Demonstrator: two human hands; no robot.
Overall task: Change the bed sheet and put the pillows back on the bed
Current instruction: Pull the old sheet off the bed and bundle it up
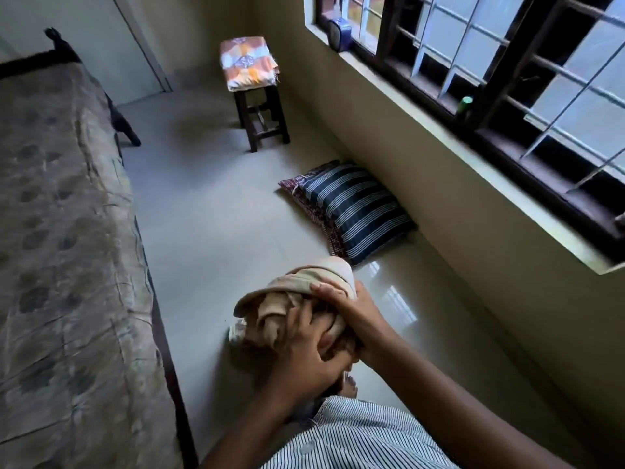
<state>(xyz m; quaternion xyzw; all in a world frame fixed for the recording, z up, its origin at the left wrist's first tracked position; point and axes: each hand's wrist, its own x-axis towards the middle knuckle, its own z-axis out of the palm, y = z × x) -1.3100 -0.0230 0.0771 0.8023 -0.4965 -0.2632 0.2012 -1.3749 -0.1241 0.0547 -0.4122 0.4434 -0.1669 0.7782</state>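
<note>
A bunched-up beige sheet (297,286) is held over the floor in front of me. My left hand (301,350) grips it from below with its fingers dug into the folds. My right hand (351,306) holds its right side, thumb lying over the top. The bed (61,231) runs along the left, its mattress showing a faded brown-grey flower pattern. A folded orange and white patterned sheet (248,62) lies on a dark wooden stool (262,120) at the far wall. Two pillows lie stacked on the floor by the right wall, a dark blue striped pillow (355,208) over a maroon patterned pillow (304,194).
Pale glossy floor tiles (209,204) stretch between the bed and the right wall. A barred window (507,72) with a deep sill fills the upper right; a blue clock (340,33) and a small green bottle (464,104) stand on it. A closed door (111,45) lies beyond the bed.
</note>
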